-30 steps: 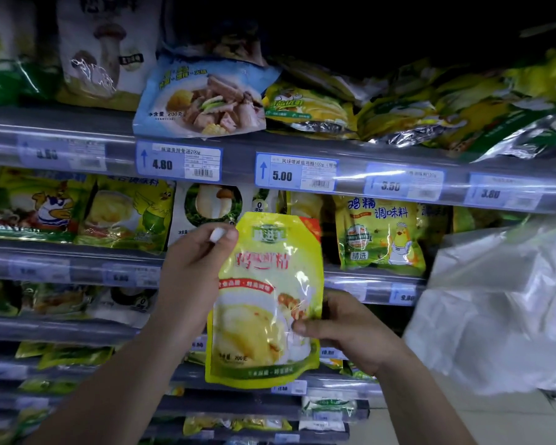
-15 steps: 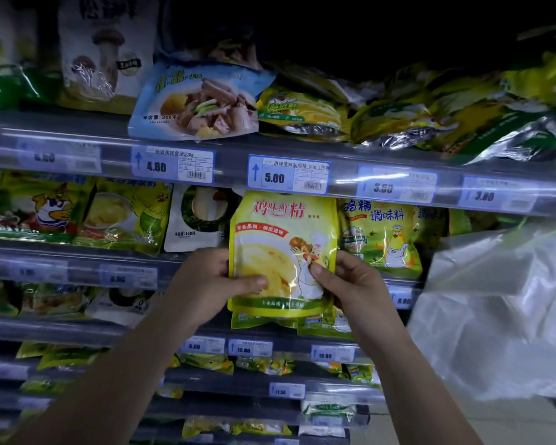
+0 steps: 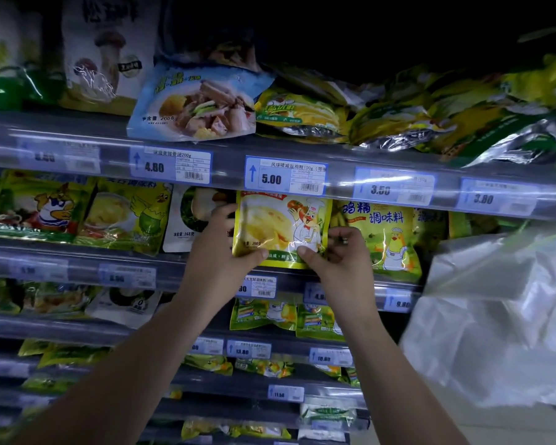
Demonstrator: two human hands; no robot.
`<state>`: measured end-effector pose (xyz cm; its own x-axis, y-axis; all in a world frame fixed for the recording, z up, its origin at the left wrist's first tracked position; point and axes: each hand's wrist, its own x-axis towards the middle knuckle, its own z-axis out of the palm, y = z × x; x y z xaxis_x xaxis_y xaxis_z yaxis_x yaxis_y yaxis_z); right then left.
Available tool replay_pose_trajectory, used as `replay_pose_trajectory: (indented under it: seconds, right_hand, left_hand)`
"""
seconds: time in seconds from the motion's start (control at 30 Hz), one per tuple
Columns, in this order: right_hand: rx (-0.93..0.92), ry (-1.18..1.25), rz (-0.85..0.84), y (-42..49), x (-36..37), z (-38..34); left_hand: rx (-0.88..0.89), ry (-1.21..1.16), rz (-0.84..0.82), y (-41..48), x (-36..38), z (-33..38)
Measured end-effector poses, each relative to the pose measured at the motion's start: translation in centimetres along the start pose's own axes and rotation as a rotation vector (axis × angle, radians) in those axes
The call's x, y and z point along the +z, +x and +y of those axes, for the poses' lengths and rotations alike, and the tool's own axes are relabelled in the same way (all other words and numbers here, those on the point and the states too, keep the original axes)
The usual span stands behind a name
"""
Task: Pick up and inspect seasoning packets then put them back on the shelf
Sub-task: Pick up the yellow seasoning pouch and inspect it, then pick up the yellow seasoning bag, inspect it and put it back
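A yellow seasoning packet (image 3: 280, 226) with a cartoon chef stands upright in the second shelf row, its top hidden behind the price rail (image 3: 286, 176). My left hand (image 3: 220, 252) grips its lower left edge, thumb across the bottom front. My right hand (image 3: 341, 255) pinches its lower right corner. Both hands are up against the shelf (image 3: 142, 268) front.
A white mushroom packet (image 3: 193, 220) stands left of the held packet and a yellow chicken-print packet (image 3: 385, 239) right of it. A blue soup packet (image 3: 199, 104) overhangs the upper shelf. Clear plastic bags (image 3: 495, 309) hang at right. Lower shelves carry several more packets.
Both hands have carried the packet up and back from in front of me into the second shelf row. Its top has slid behind the price rail.
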<state>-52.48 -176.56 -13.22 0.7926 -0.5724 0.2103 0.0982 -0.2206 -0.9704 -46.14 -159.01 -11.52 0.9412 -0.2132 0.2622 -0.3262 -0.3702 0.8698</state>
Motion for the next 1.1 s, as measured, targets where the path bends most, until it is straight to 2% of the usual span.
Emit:
replay_pose_trajectory:
  seconds: [0.17, 0.3, 0.43, 0.73, 0.8, 0.87, 0.97, 1.0, 1.1]
  right_hand:
    - [-0.077, -0.183, 0.074, 0.7, 0.9, -0.2]
    - [-0.105, -0.309, 0.05, 0.5, 0.9, -0.2]
    - [-0.139, -0.337, 0.033, -0.1, 1.0, 0.3]
    - [-0.097, -0.216, -0.003, -1.0, 0.2, -0.5]
    - [-0.127, -0.213, 0.071, -1.2, -1.1, -1.0]
    - [-0.19, -0.218, 0.242, -1.3, -3.1, -1.3]
    - [-0.192, -0.296, 0.441, -0.5, -6.5, -1.1]
    - [-0.169, -0.374, 0.447, -0.1, -7.3, -0.9]
    - [-0.058, -0.529, 0.352, 0.5, -8.4, -0.3]
  left_hand:
    - [0.06, 0.128, 0.035, 1.2, 0.4, -0.6]
    - [0.105, 0.244, 0.087, 0.7, 0.9, -1.3]
    - [0.193, 0.405, 0.16, 0.5, 0.7, -1.5]
    - [0.237, 0.59, 0.154, 1.1, 0.7, -1.9]
    - [0.243, 0.582, 0.143, 1.0, 0.8, -1.4]
    - [0.334, 0.524, 0.15, 0.4, 1.2, -0.4]
    - [0.436, 0.382, 0.053, -0.9, 3.4, 2.6]
    - [0.391, 0.337, -0.022, -1.1, 4.6, 3.6]
    - [0.112, 0.117, -0.323, -0.9, 8.1, 6.0]
